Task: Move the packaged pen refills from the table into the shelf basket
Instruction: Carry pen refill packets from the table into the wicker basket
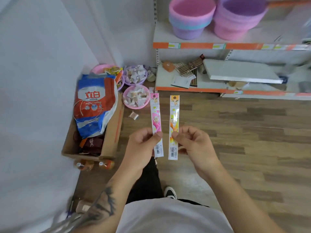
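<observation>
The left hand point(143, 142) pinches a pink pen-refill packet point(156, 123) near its lower third, thumb in front and fingers curled behind; the right hand point(193, 143) pinches a yellow pen-refill packet point(174, 126) in much the same way. Both packets stand nearly upright, side by side but apart, barcodes at the bottom, over the wooden floor point(235, 132).

The stacked pink and purple baskets point(191, 17) sit on the upper shelf point(185, 45) at about one o'clock from the hands, well apart from them. Which basket is the target I cannot tell.

Judging by this, the carry is under way and the drop is still to come. To do it well, keep each pinch firm on the slippery film, raise both packets toward one o'clock, clear the orange shelf edge, and tip them lengthwise over the rim so they slide in rather than bridge it. The cardboard box point(111, 132) at nine o'clock is no concern.
</observation>
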{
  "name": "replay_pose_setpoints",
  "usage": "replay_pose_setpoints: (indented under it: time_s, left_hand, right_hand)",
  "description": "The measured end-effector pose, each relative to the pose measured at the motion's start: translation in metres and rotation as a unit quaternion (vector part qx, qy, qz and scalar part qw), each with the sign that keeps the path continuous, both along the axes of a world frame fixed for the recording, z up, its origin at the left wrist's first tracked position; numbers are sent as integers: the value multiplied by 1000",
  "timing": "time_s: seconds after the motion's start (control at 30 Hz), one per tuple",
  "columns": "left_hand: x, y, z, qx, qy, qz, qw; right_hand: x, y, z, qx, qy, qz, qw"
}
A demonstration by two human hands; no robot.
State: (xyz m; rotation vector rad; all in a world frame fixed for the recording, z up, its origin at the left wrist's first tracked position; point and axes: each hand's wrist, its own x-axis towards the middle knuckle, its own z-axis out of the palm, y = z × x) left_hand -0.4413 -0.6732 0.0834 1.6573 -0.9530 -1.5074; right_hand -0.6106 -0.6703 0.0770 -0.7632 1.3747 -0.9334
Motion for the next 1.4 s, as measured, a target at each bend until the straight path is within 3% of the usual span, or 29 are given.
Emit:
replay_pose_setpoints:
  time_s: [0.3, 0.57, 0.83, 1.07, 1.4]
  left_hand:
    - [10, -163, 1, 4, 89, -43, 995]
    - [42, -304, 17, -22, 85, -61, 994]
    - [35, -381, 16, -42, 89, -66, 993]
    - [8, -458, 40, -82, 128, -7, 988]
    - [-62, -576, 122, -257, 55, -22, 965]
  right_hand:
    - [8, -135, 15, 23, 51, -27, 998]
    - [37, -266, 37, -7, 50, -73, 996]
    - [44, -337, 37, 2, 33, -92, 995]
    - [14, -442, 55, -83, 1, -69, 994]
    - [-51, -576, 133, -225, -26, -35, 973]
